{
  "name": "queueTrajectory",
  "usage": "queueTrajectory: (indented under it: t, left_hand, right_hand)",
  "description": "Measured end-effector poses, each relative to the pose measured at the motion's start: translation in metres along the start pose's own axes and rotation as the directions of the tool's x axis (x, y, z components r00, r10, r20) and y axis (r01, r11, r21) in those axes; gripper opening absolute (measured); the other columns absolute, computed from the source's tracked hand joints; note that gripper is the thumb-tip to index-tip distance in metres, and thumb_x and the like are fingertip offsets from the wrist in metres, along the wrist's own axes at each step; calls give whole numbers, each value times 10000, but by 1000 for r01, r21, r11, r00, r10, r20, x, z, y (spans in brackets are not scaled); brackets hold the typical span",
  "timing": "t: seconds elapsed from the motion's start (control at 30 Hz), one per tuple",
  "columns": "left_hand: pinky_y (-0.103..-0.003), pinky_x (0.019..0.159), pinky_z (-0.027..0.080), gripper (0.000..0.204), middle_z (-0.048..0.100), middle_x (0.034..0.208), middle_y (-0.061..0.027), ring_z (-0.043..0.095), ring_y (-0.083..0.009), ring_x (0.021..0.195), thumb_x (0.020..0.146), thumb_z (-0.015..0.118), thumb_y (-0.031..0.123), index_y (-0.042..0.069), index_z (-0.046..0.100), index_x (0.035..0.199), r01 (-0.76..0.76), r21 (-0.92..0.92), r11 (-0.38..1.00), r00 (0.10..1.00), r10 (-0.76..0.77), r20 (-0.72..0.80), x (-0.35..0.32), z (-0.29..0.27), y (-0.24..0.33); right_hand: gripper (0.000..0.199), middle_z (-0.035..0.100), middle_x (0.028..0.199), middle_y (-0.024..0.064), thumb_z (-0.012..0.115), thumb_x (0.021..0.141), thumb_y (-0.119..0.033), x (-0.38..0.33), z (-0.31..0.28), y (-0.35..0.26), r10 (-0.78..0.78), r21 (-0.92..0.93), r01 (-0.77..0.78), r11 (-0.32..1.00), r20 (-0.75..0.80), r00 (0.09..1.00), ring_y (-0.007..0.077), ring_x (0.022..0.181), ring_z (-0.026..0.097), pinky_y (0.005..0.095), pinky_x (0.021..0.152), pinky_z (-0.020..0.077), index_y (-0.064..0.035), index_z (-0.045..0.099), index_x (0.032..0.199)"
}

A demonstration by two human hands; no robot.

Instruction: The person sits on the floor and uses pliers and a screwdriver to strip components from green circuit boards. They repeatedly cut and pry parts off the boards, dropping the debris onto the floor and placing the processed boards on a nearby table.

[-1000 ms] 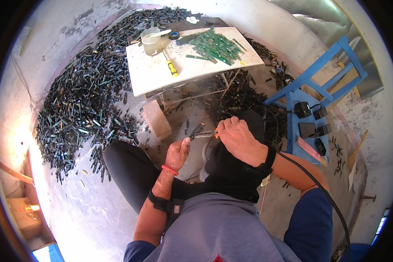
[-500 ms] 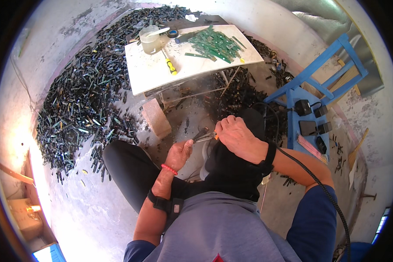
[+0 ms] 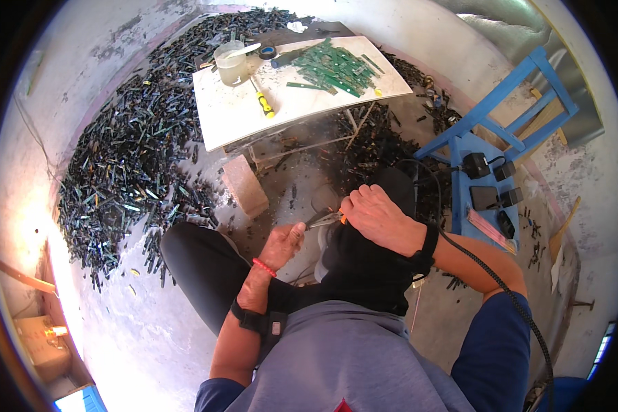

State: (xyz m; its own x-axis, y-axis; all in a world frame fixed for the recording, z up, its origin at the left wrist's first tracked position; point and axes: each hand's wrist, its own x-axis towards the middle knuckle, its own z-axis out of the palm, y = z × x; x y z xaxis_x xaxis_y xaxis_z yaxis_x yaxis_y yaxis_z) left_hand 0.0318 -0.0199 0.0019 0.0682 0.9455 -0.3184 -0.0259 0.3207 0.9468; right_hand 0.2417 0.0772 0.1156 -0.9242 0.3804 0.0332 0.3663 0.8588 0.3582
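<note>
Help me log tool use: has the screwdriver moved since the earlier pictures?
No. Judged against the table and the jar, the screwdriver lies in the same place; all three shift slightly together as the view shifts.

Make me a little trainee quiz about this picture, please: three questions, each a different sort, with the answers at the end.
1. Which hand grips the pliers?
2. True or false: the screwdriver lies on the floor.
3. Fill the gap: the chair is painted ____.

Key:
1. The right hand.
2. False: it lies on the table.
3. Blue.
</note>
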Motion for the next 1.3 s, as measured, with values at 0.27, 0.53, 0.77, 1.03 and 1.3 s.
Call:
queueTrajectory:
  t: [0.27,0.53,0.77,1.03,1.3]
  left_hand:
    - [-256,458,337,509,418,510,21,393,-82,479,925,488,427,39,499,596,-38,60,998,998,40,-38,1,0,-5]
    - [-233,408,291,523,411,506,22,365,-75,428,904,488,490,53,496,617,55,-160,986,996,-65,-58,-1,-1,3]
    - [-227,386,274,555,410,501,19,355,-68,406,880,483,552,64,489,616,127,-221,967,989,-141,-52,1,-4,-1]
    - [-238,393,295,592,408,482,15,374,-78,410,880,464,569,66,473,570,102,-136,985,989,-115,-91,2,-4,-9]
    - [-251,401,316,620,446,496,-21,417,-110,423,862,445,615,58,504,596,65,-300,952,943,-157,-293,9,-17,7]
  right_hand:
    - [104,466,692,52,548,733,-131,6,-6,-2,-6,-44,10,999,90,996,180,700,454,317,672,332,-58,545,807]
    - [74,490,685,67,559,726,-103,5,-1,-5,76,123,-87,989,93,993,200,689,493,308,582,369,-62,511,764]
    - [89,568,695,122,567,710,-87,5,3,-6,88,285,-114,952,103,991,264,659,584,355,567,446,-27,532,766]
    - [176,611,750,188,593,713,-131,-2,16,-13,94,505,-257,824,325,941,348,730,612,420,614,486,13,563,809]
    - [229,588,703,157,618,804,-225,0,40,-24,46,770,-487,412,517,855,286,629,596,368,580,481,-1,579,824]
